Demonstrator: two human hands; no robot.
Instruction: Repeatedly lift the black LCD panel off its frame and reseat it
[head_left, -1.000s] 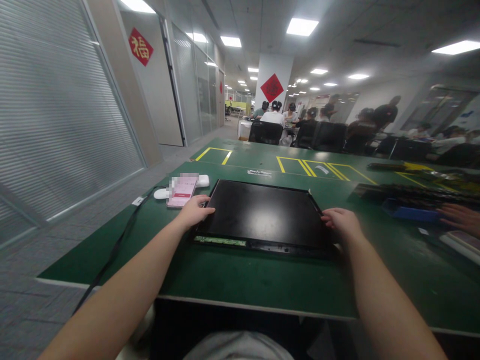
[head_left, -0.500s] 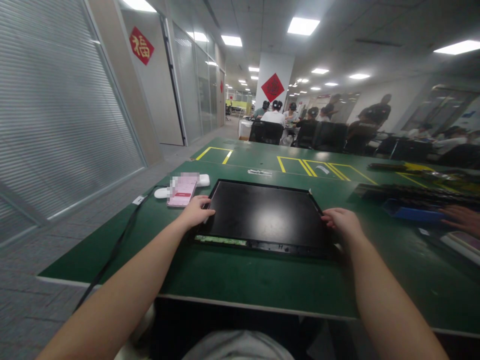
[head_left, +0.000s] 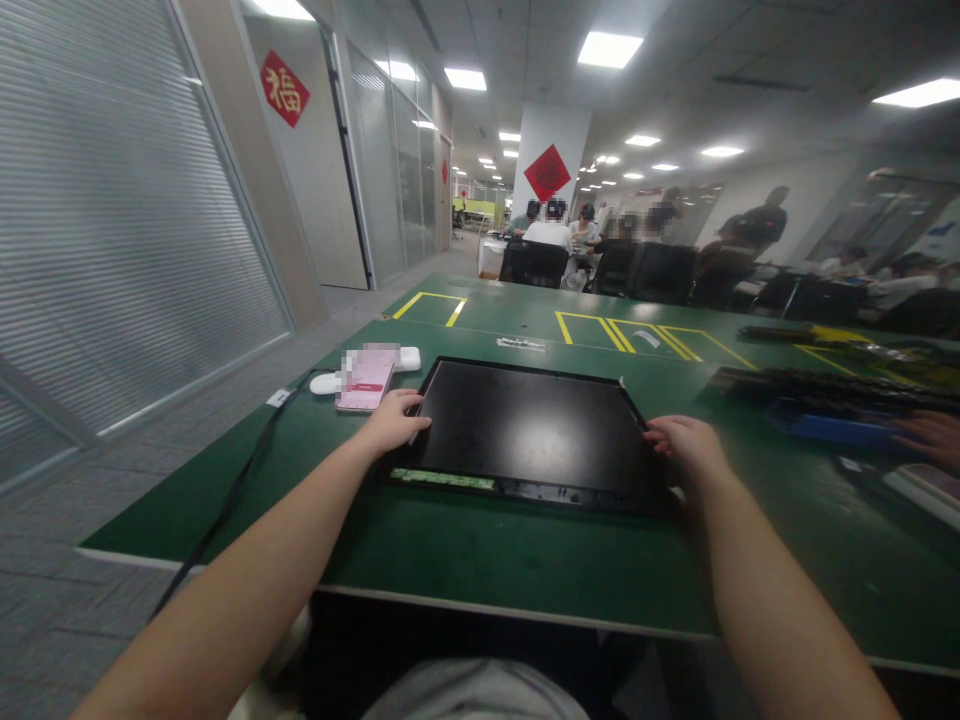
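Little moved beyond slight view shift; screen panel (head_left: 529, 420) on green table (head_left: 510, 565).
Left hand (head_left: 391, 421), right hand (head_left: 690, 446) grip opposite edges; best press evenly, thumbs off its face.

The left hand (head_left: 390, 424) partly hides the panel (head_left: 529, 425).

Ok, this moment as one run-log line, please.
left hand: on display panel left edge; right hand: at its right edge; panel: face up on green tabletop; smartphone: beyond left hand

Black display panel (head_left: 525, 420), face up on table (head_left: 480, 560), green circuit strip (head_left: 442, 480) at near-left edge
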